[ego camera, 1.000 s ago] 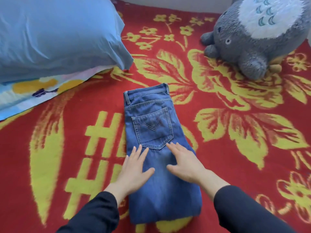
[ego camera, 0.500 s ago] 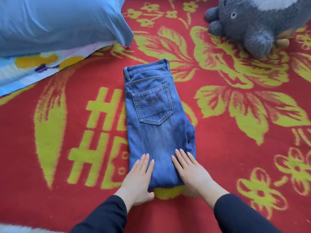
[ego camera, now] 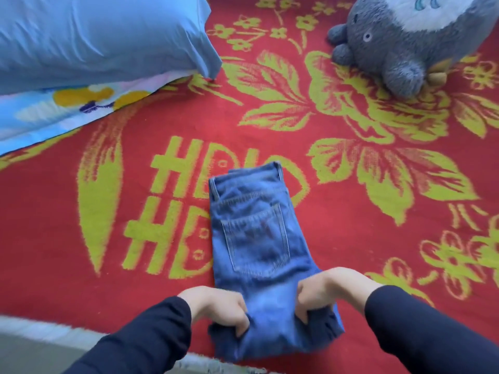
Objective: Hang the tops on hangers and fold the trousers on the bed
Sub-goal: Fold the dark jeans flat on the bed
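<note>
Head view, slight motion blur.

Trousers: one pair of blue jeans (ego camera: 256,238), folded into a narrow strip, lies on the bed's red blanket (ego camera: 81,265) with yellow-green flowers and lettering. The strip runs from the bed's near edge towards the far side, roughly mid-width. Waistband end points away from the person, and the back pocket faces up. The near end is bunched and raised off the blanket; the far part lies flat.

Left hand (ego camera: 216,306): clamped on the left side of the jeans' near end, fingers curled into the denim.

Right hand (ego camera: 326,292): clamped on the right side of the same end, fingers curled under a fold of fabric. The two hands are apart, with a band of denim between them. Both arms are in dark sleeves (ego camera: 432,333).

Other items: a light blue pillow (ego camera: 94,36) sits at the far left corner, resting on a patterned cloth (ego camera: 54,109) in blue, yellow and white. A grey plush toy (ego camera: 405,44) sits at the far right corner, well apart from the jeans.
</note>
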